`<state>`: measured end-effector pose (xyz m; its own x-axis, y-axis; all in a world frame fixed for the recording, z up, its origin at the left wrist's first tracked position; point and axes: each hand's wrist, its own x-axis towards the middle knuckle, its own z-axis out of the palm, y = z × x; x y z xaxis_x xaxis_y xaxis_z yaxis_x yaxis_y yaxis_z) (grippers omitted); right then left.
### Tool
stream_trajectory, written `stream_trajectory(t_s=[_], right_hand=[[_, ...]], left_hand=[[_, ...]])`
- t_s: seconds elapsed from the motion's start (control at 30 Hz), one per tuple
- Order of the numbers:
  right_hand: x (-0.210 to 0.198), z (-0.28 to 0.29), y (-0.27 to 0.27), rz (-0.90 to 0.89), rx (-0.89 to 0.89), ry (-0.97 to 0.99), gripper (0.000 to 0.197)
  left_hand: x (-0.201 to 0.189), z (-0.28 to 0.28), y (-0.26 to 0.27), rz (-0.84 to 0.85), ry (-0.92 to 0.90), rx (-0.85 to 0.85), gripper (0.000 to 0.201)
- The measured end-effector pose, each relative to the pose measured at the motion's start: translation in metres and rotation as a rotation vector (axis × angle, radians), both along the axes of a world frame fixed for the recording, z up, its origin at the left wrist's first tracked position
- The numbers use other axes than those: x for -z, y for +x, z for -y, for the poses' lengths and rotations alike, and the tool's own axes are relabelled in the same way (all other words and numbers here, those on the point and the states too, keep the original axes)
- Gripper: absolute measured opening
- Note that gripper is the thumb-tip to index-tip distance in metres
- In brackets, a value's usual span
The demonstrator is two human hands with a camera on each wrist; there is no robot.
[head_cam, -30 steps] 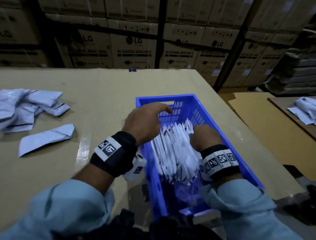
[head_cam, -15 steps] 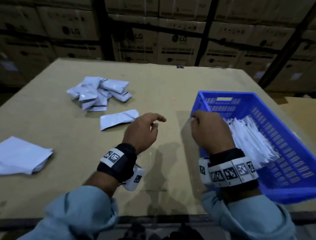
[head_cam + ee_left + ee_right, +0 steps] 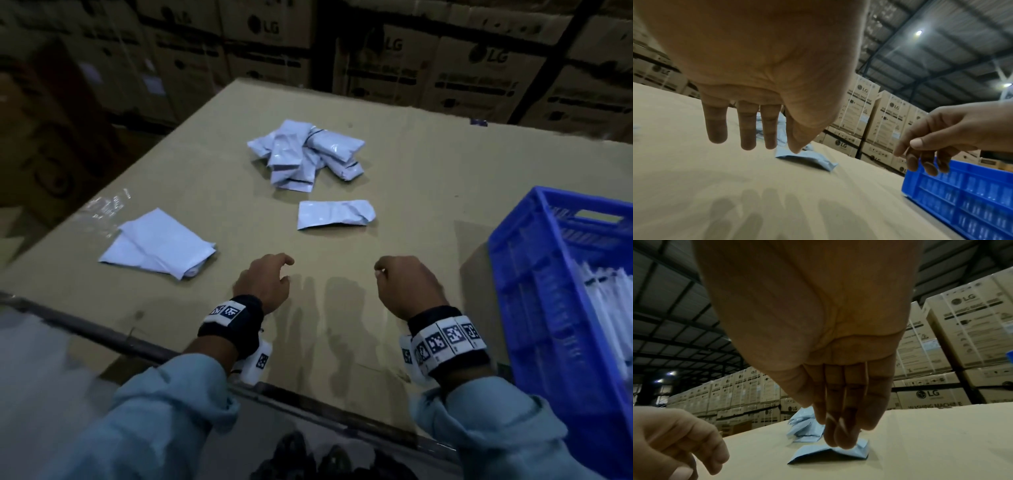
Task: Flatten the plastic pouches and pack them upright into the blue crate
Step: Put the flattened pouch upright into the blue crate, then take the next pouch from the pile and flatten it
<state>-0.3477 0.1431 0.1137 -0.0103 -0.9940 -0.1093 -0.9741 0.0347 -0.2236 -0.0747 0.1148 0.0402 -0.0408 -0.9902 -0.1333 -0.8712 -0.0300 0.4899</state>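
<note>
Both hands hover empty above the table (image 3: 394,178), fingers loosely curled: left hand (image 3: 265,282), right hand (image 3: 407,284). The single plastic pouch (image 3: 335,214) lies just ahead of them, with the pouch pile (image 3: 306,154) beyond. The likely next step is to press that creased pouch flat before lifting it toward the blue crate (image 3: 513,274). Only the head view shows pouches standing inside the crate; the right wrist view shows the pouch tented upward.

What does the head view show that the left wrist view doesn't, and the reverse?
Only the head view shows the folded sheets, the whole pouch heap and the pouches standing in the crate. Only the left wrist view shows the left hand from its palm side, fingers straight, and the ceiling lights. Both show the single pouch, the right hand and the crate.
</note>
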Motion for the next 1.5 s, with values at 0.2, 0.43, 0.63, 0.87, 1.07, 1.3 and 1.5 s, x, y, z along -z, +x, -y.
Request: stream_trajectory(t_s=[0.2,0.43,0.63,0.87,1.07,1.3,1.5], right_hand=[[0.018,0.028,0.042,-0.051,-0.065,0.054,0.027],[0.062,0.082,0.086,0.008,0.027,0.082,0.052],[0.083,0.133,0.126,-0.080,0.120,0.148,0.046],[0.105,0.171,0.131,-0.299,0.032,0.164,0.064],[0.107,0.171,0.127,-0.286,0.076,0.203,0.071],[0.117,0.118,0.137,-0.324,0.043,0.147,0.065],[0.138,0.044,0.155,-0.284,0.017,0.065,0.045]], left_hand=[[0.023,0.010,0.032,0.099,0.137,0.005,0.047],[0.045,0.045,0.053,0.421,0.189,0.273,0.089],[0.057,0.078,0.078,0.428,0.249,0.288,0.135],[0.068,0.093,0.084,0.382,0.352,0.346,0.146],[0.059,0.098,0.077,0.400,0.408,0.368,0.149],[0.048,0.097,0.059,0.321,0.444,0.314,0.158],[0.048,0.094,0.033,0.061,0.077,0.375,0.095]])
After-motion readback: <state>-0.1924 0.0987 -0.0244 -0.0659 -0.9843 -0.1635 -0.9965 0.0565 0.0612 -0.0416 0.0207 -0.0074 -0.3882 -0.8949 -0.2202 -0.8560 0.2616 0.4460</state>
